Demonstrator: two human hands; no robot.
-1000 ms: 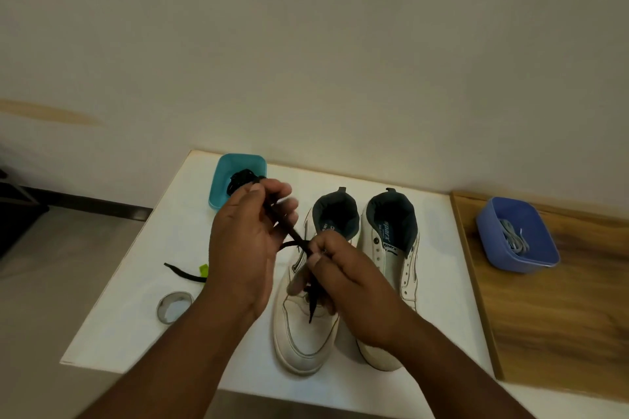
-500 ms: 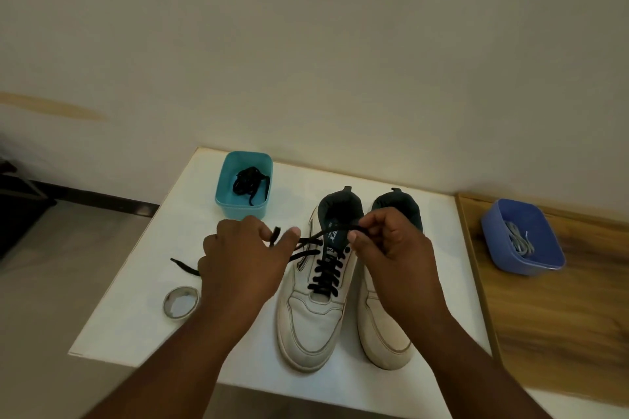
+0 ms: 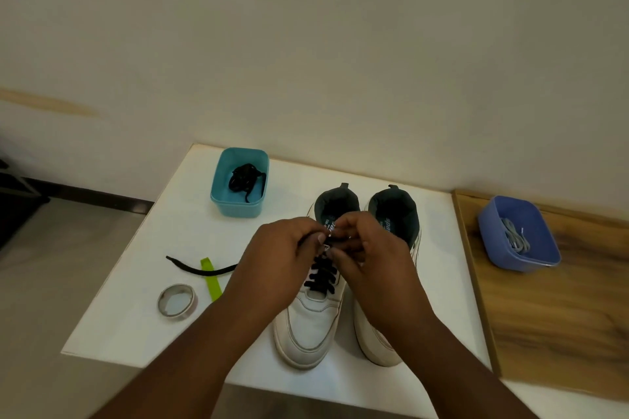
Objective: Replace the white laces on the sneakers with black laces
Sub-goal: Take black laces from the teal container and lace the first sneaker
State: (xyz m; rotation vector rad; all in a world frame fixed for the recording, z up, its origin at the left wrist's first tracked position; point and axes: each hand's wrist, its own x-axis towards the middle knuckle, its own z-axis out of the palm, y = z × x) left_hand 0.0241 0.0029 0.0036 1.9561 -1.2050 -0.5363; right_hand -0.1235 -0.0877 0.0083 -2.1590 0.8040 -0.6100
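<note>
The left hand [image 3: 282,258] and right hand [image 3: 367,248] have come together, each grip pinching the black lace [image 3: 321,274] atop the left sneaker [image 3: 308,323] on the counter [image 3: 190,235]. Tying is probably starting; the other sneaker [image 3: 384,333] still needs lacing.

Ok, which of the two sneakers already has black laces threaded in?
The left sneaker, the one under both hands: black lace crosses its eyelets. The right sneaker beside it shows no lace on the part that is visible.
</note>
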